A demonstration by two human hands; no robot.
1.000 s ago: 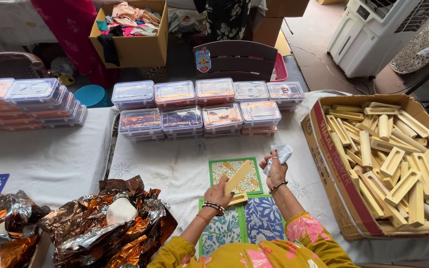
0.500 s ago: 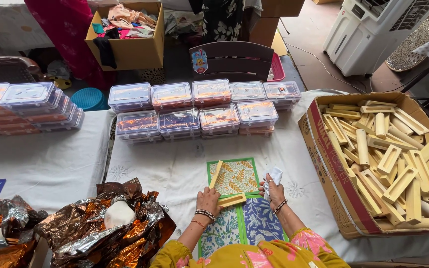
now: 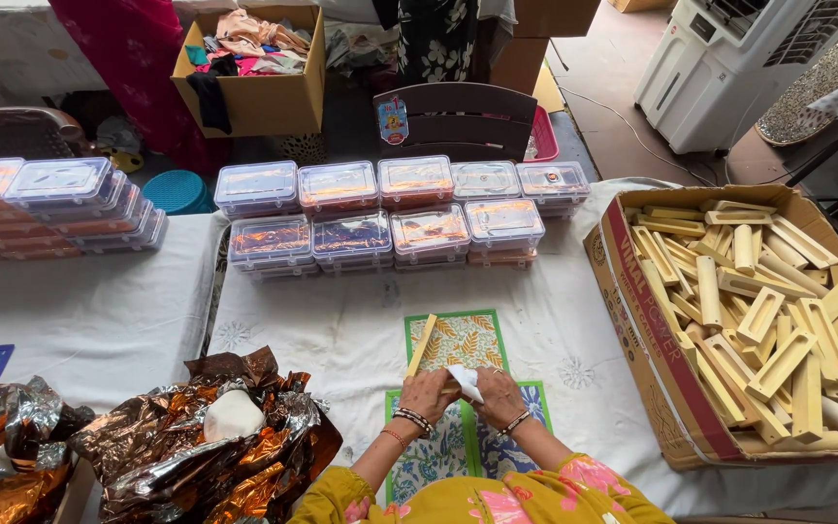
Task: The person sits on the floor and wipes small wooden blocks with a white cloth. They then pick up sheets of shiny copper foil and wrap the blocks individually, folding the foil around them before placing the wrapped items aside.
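Note:
My left hand (image 3: 426,392) grips the near end of a long yellow bar (image 3: 422,345), which slants up and away over the white tablecloth (image 3: 341,330). My right hand (image 3: 497,393) sits beside it and pinches a small white piece of paper (image 3: 465,381) against the bar's lower end. Both hands rest close together above green and blue patterned squares (image 3: 463,340) on the cloth. Bangles circle both wrists.
A big cardboard box (image 3: 632,320) full of yellow bars (image 3: 778,311) stands at the right. Stacked clear plastic boxes (image 3: 390,213) line the far side, more (image 3: 50,199) at the left. Crumpled copper foil (image 3: 196,446) lies near left. A white air cooler (image 3: 739,68) stands beyond.
My hands have come down from mid-air toward the table. The right hand, which held the white paper up apart, has brought it against the bar in my left hand.

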